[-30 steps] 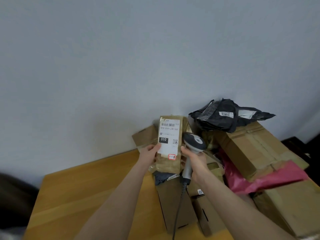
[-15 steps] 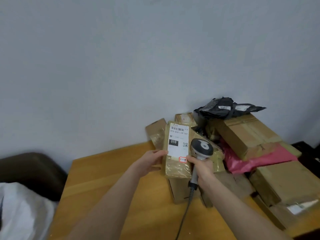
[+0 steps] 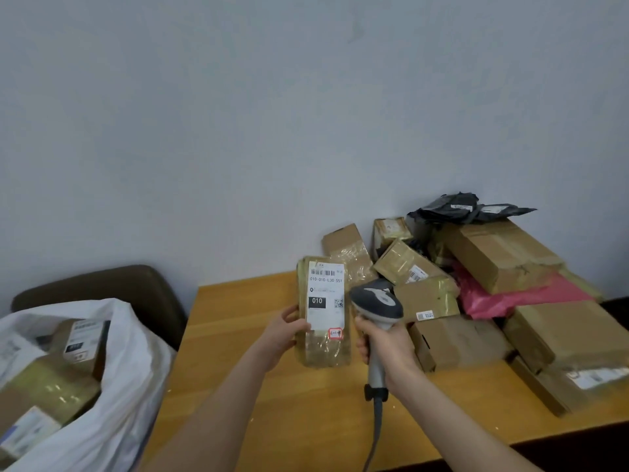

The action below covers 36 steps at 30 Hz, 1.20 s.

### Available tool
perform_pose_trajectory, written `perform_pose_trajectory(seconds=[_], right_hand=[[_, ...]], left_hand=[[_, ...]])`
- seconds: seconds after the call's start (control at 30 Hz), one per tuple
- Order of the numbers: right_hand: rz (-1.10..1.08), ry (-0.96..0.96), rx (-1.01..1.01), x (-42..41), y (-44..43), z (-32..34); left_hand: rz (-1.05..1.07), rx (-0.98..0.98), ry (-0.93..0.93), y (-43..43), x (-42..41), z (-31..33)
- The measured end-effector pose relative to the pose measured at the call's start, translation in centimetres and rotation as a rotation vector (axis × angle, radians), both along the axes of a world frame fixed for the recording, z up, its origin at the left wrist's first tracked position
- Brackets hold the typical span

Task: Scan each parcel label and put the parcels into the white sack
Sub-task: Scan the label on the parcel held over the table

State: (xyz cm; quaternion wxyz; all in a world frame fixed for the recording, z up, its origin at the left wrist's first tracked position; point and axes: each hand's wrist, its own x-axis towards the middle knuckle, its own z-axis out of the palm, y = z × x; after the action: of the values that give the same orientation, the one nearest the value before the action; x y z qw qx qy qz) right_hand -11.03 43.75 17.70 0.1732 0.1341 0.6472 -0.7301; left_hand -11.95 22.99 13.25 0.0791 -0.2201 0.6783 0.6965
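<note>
Off the surface's left edge I see the white sack [image 3: 129, 386], crinkled plastic weave, its mouth gaping over taped boxes [image 3: 44, 393] inside. The surface [image 3: 238, 335] is smooth yellowish wood. Above its middle my left hand [image 3: 284, 330] grips the left side of a flat, oblong parcel [image 3: 323, 349] wrapped in glossy, wrinkled brown tape, held upright with its white printed label [image 3: 325, 294] facing me. Just beside it my right hand [image 3: 384, 345] is curled round the grey handle of a scanner [image 3: 377, 303] with a rounded dark head and trailing cable. Toward the far right corner lie stacked cardboard boxes [image 3: 493, 253], a soft pink mailer [image 3: 510, 298] and a crumpled black mailer [image 3: 459, 209].
</note>
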Motion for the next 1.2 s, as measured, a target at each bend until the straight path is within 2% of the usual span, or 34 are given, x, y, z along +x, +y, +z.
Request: perform_pose_trajectory(seconds=[0.43,1.2], right_hand=[[0.097,-0.077,-0.023,6.5,-9.4,2.7],[0.097,-0.07,0.007,7.2,-15.3,3.4]], left_hand=[[0.052,-0.026,-0.036,-7.9,4.4,-2.3],[0.064,-0.026,-0.067,-13.2,5.7,-2.6]])
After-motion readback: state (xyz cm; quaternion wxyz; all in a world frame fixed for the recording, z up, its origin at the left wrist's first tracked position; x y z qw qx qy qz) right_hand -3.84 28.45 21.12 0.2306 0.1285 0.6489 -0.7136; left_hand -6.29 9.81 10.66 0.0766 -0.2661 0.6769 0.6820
